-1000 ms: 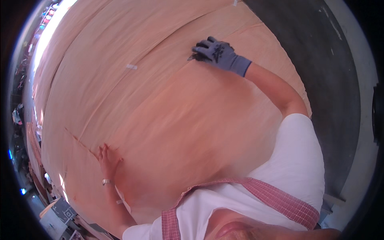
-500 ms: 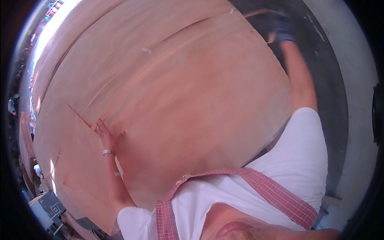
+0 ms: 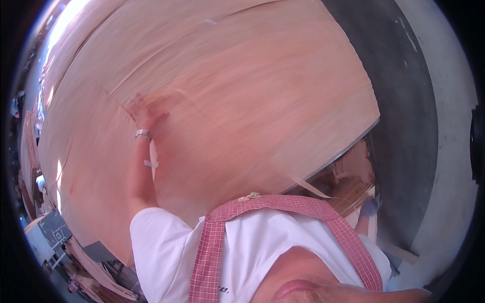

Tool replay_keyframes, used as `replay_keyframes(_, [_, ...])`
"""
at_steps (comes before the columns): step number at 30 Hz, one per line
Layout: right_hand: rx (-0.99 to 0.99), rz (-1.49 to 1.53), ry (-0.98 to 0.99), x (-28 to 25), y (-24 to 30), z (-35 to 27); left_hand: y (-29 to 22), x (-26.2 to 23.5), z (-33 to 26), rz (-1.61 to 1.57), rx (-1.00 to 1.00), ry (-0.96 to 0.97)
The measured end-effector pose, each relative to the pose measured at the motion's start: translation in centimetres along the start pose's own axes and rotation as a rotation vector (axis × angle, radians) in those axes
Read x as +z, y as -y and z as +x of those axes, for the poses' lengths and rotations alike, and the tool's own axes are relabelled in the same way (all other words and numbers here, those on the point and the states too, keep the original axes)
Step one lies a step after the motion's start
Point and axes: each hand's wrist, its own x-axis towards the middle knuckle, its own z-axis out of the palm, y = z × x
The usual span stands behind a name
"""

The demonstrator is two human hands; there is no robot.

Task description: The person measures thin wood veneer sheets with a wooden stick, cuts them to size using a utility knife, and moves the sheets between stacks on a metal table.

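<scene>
a bare left hand (image 3: 144,112), fingers spread wide and flat, presses on a large thin sheet of pale reddish wood veneer (image 3: 242,101) that fills most of the view. the gloved right hand (image 3: 369,206) shows only partly below the sheet's lower right edge — its grip cannot be told — near a dark grey floor (image 3: 404,116).

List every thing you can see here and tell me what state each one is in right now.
Veneer sheet: large, thin, lifted and bowed, blurred with motion.
Left hand: bare, open, palm flat on the sheet.
Right hand: gloved, low beneath the sheet's edge, grip hidden.
Wristband: on the left wrist.
Checked apron: worn over a white shirt.
</scene>
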Motion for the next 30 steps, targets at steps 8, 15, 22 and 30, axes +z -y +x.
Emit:
replay_keyframes(8, [-1.395,1.074,0.079,-19.9,64.5,-20.4,-0.5,-0.8,-1.1,0.005,-0.130,-0.058])
replay_keyframes(15, [-1.560,0.749,0.151,-21.3,86.8,-23.9,-0.8,-1.4,-0.7,-0.048,-0.166,-0.078])
replay_keyframes(22, [-0.999,0.772,-0.208,-20.1,77.2,1.7,-0.6,-0.5,-0.6,-0.112,-0.180,-0.089])
replay_keyframes(30, [-0.232,0.334,-0.124,-11.4,28.9,21.4,0.0,0.2,-1.1,-0.141,-0.161,-0.094])
